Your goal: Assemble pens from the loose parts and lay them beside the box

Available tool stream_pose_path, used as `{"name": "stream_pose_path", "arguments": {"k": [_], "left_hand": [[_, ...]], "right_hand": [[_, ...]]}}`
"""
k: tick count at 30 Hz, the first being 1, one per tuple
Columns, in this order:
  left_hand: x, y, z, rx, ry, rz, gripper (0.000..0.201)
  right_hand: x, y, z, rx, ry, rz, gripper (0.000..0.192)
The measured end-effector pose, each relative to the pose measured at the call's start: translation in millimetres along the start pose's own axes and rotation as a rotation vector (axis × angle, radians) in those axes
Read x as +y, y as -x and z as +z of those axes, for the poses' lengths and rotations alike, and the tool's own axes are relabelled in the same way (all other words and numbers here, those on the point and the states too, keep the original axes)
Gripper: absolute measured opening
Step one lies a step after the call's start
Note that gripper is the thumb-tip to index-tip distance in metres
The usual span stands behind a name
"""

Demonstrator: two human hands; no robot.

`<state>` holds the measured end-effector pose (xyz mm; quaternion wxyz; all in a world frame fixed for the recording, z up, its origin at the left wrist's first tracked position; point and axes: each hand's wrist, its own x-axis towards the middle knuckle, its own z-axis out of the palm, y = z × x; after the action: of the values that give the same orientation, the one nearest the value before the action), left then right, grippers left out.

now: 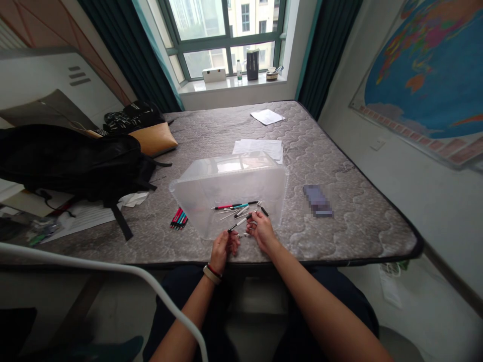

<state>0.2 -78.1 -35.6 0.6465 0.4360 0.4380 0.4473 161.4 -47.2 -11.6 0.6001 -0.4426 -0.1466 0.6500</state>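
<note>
Both hands, left hand (pixel 223 250) and right hand (pixel 262 231), pinched on one pen (pixel 238 223).

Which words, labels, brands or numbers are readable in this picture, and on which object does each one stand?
No text can be read.
Colourful world map on the wall: labels too small.
White paper sheets on the grey mattress: print blurred.
Black-and-white pen in both hands: no legible marking.
Dark rectangular object: blurred out.

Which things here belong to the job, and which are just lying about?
In hand: black-and-white pen held by left hand and right hand; loose pens in clear plastic tub; pen bundle.

Lying about: black backpack; white papers; tan cushion.
</note>
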Motion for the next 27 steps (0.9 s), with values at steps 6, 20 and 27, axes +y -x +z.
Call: {"name": "stream_pose_path", "arguments": {"k": [6,20,27], "left_hand": [[-1,0,-4.2,0.019,-0.068,-0.011,0.041],[-8,9,8.2,-0.12,-0.369,0.156,0.038],[9,14,4.3,0.126,-0.878,0.622,0.067]], "right_hand": [[9,2,1,-0.003,-0.035,0.042,0.028],[22,-1,12,-0.061,0.098,0.065,0.041],[19,-3,15,-0.097,0.448,-0.139,0.039]]}}
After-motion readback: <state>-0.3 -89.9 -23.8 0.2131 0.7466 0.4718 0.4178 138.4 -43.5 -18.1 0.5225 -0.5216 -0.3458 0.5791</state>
